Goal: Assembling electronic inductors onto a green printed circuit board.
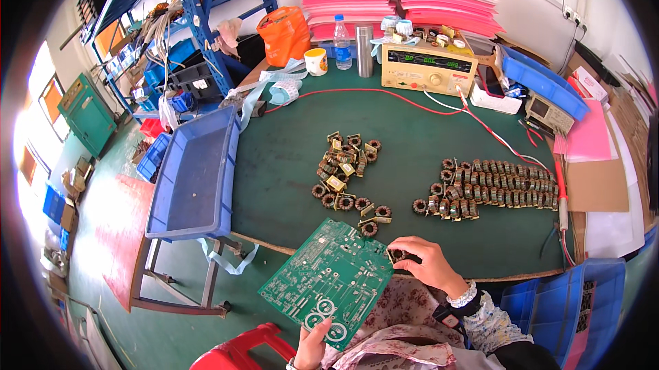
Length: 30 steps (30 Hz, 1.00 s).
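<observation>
A green circuit board (326,270) is tilted over my lap at the table's near edge. My left hand (313,344) grips its lower edge, the thumb beside white printed rings. At the board's upper right corner, my right hand (427,264) pinches a toroidal coil (398,255) of dark copper winding; whether the coil touches the board I cannot tell. Just beyond the board lies a loose heap of similar coils (345,164), some with yellow labels. Farther right, more coils (498,186) stand packed in several rows.
A beige bench instrument (429,68) with a lit display stands at the back, its red and white leads crossing the green table (274,157). Beside it are a steel flask (364,51), a water bottle (342,44) and a mug (316,62). Blue bins (226,212) flank the table; a red stool (240,349) is below.
</observation>
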Tool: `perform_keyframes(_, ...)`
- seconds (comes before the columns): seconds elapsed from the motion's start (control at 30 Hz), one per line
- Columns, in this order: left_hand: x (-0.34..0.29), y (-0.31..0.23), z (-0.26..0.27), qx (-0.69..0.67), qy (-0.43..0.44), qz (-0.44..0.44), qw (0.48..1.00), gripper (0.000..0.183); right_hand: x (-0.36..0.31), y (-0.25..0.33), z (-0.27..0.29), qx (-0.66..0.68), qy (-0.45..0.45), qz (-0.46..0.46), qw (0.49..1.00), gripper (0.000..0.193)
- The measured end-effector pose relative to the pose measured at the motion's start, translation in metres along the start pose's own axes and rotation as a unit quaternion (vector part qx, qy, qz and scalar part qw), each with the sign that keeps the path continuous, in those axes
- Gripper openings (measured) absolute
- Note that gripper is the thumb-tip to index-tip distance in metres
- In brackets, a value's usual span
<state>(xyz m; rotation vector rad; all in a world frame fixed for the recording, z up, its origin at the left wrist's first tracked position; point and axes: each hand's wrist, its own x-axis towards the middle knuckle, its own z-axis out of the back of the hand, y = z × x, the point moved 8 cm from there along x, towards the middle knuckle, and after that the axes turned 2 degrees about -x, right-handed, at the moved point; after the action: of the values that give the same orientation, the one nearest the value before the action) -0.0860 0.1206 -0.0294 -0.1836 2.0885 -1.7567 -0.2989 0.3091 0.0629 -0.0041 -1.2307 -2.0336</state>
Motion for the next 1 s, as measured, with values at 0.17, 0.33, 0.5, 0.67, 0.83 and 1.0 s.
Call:
perform_keyframes(0.17, 0.001, -0.002, 0.001, 0.025, -0.006, -0.008, 1.000, 0.060, 0.006, 0.005, -0.001, -0.018, 0.023, 0.018, 0.999, 0.035)
perform_keyframes(0.33, -0.002, -0.005, 0.002, 0.053, -0.010, -0.014, 0.998, 0.060, 0.015, 0.037, -0.016, -0.132, 0.079, 0.087, 0.984, 0.032)
perform_keyframes(0.5, -0.002, -0.013, 0.003, 0.085, -0.005, -0.024, 0.996, 0.061, 0.018, 0.032, -0.028, -0.131, 0.120, 0.107, 0.978, 0.037)
perform_keyframes(0.67, -0.001, -0.034, -0.015, 0.085, 0.019, -0.005, 0.996, 0.062, -0.002, -0.006, -0.012, 0.133, 0.046, -0.074, 0.987, 0.044)
perform_keyframes(0.83, -0.001, -0.034, -0.003, 0.133, 0.004, -0.065, 0.989, 0.057, -0.017, -0.014, 0.043, 0.253, -0.234, -0.113, 0.932, 0.037)
perform_keyframes(1.0, 0.002, -0.029, 0.000, 0.146, 0.011, -0.070, 0.987, 0.058, -0.045, -0.036, 0.149, -0.345, -0.339, -0.152, 0.862, 0.043)
